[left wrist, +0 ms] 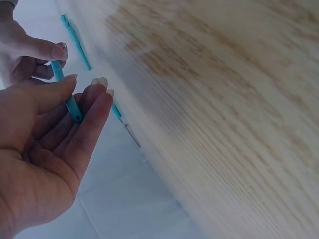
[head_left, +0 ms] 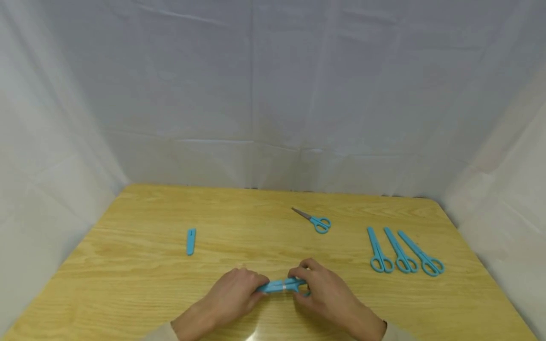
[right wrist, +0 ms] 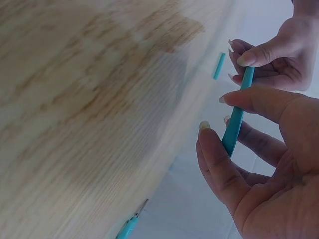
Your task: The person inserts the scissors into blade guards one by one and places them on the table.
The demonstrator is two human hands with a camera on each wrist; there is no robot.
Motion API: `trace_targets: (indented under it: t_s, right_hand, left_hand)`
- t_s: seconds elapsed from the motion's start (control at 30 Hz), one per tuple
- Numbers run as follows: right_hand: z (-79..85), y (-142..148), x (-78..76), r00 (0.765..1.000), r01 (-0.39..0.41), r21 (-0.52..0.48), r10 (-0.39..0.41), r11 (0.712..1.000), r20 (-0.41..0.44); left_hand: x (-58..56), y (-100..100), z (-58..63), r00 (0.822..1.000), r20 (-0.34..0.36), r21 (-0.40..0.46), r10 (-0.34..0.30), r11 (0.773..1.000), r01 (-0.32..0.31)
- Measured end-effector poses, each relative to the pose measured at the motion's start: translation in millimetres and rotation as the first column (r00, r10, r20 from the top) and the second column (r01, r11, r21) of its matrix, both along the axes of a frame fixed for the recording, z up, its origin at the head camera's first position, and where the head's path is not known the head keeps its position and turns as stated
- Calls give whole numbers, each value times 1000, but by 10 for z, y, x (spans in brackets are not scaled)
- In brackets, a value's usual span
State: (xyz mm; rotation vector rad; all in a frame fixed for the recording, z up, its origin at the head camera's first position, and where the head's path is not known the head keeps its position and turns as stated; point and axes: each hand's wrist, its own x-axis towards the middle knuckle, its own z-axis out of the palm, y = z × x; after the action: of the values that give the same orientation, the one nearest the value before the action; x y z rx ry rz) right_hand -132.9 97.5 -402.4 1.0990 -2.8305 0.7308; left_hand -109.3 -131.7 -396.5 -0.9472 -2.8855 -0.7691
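Between both hands, close over the near middle of the table, lies a pair of blue scissors [head_left: 294,282] with its blades inside a blue sheath [head_left: 273,287]. At the sheath's left end, my left hand [head_left: 232,292] pinches it between thumb and fingers. My right hand [head_left: 332,294] grips the handle end, covering part of the finger loops. In the left wrist view the sheath tip [left wrist: 74,108] shows under the left thumb. The right wrist view has the right thumb and fingers around the scissors [right wrist: 234,130] from opposite sides.
Uncovered scissors [head_left: 321,224] with blue handles and metal blades lie farther back. A loose blue sheath [head_left: 191,241] rests at left. At right, three sheathed scissors [head_left: 401,253] lie side by side. White sheeting [head_left: 273,94] hangs behind the wooden table [head_left: 128,274] and along both sides.
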Motion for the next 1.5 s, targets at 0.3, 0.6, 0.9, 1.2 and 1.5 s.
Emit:
trace_targets:
  t_s: [0.3, 0.6, 0.9, 1.2, 1.5]
  right_hand:
    - [13, 2, -11, 999, 17, -21, -16, 1000, 38]
    - [5, 7, -16, 995, 3, -49, 2, 999, 97]
    - [-16, 11, -14, 994, 9, -71, -2, 997, 106]
    - [1, 30, -20, 991, 12, -76, -2, 997, 131]
    - [-2, 43, -34, 986, -1, -91, 16, 996, 163]
  left_hand:
    - [1, -9, -10, 1000, 22, 30, -2, 1000, 2]
    - [2, -10, -21, 999, 34, 29, -3, 1000, 2]
    - [16, 2, -34, 1000, 3, 9, 8, 1000, -8]
    - [22, 13, -21, 1000, 3, 4, 8, 1000, -8]
    - [21, 11, -28, 1000, -1, 2, -4, 1000, 4]
